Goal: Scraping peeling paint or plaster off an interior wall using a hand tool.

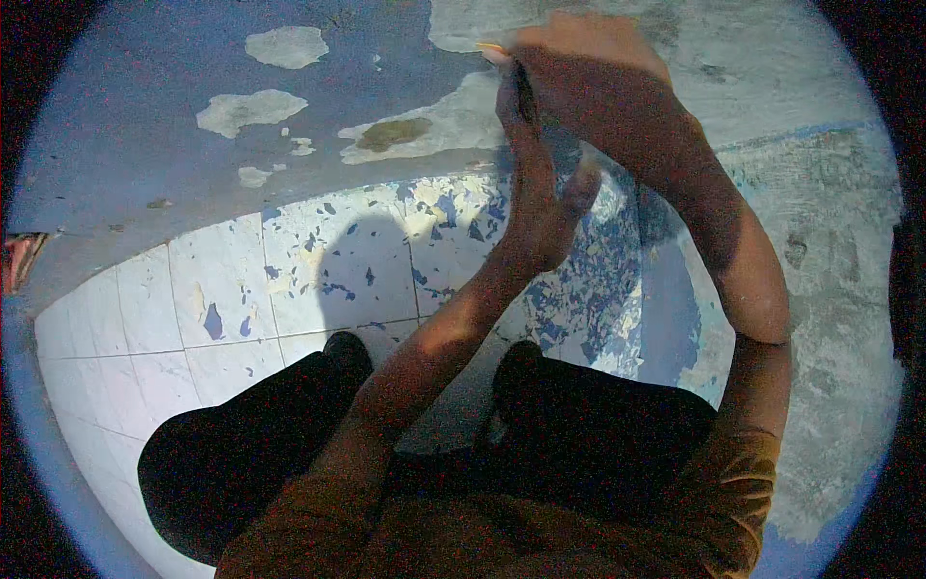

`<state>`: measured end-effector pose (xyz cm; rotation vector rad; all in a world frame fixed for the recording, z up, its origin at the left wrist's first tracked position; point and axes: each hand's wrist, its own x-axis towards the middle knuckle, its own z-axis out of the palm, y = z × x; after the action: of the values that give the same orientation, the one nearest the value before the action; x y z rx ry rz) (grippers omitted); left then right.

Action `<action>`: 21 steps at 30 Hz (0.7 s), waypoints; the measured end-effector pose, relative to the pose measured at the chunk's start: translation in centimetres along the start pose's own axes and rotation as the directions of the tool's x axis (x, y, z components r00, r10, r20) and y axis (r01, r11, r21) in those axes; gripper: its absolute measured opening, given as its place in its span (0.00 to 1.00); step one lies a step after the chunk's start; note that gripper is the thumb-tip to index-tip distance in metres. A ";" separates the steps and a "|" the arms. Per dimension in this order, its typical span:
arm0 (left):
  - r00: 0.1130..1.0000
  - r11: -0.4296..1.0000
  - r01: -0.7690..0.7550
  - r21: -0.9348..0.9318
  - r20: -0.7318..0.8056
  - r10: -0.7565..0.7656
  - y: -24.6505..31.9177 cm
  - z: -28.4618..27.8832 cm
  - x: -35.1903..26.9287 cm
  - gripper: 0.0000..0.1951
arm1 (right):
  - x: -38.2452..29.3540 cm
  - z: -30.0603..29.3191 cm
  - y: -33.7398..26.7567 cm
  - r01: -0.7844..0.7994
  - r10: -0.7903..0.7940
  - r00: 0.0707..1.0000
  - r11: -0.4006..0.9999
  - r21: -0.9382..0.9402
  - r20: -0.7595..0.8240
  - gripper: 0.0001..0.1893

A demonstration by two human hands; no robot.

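Note:
My right hand [579,72] is raised against the wall, its fingers closed around a tool that I see only as an orange-yellow edge [492,48] by the fingertips. Just below and left of it, my left hand [539,174] reaches up with its thumb apart; a dark, thin part lies along its fingers, and I cannot tell whether that hand grips it. Both hands are near the border of the blue paint [391,43] and a bare grey plaster patch [463,108]. The tool's shape is mostly hidden.
Blue and pale paint flakes [571,304] litter the white tiled floor [217,289], thickest at the right corner. My dark-clad knees are bent above it. To the right stands a scraped grey wall [825,289]. A reddish object [22,260] is at the far left.

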<state>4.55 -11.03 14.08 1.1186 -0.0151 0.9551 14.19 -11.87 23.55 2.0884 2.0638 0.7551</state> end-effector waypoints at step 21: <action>0.983 0.938 -0.003 0.346 -0.172 0.067 -3.1 -2.2 -4.6 0.44 | -3.9 4.0 -1.0 0.009 -0.022 0.999 0.952 0.305 0.038 0.14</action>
<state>2.80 -12.59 8.58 1.3514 0.2921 1.1169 15.15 -14.48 18.63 2.2115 2.2963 0.4067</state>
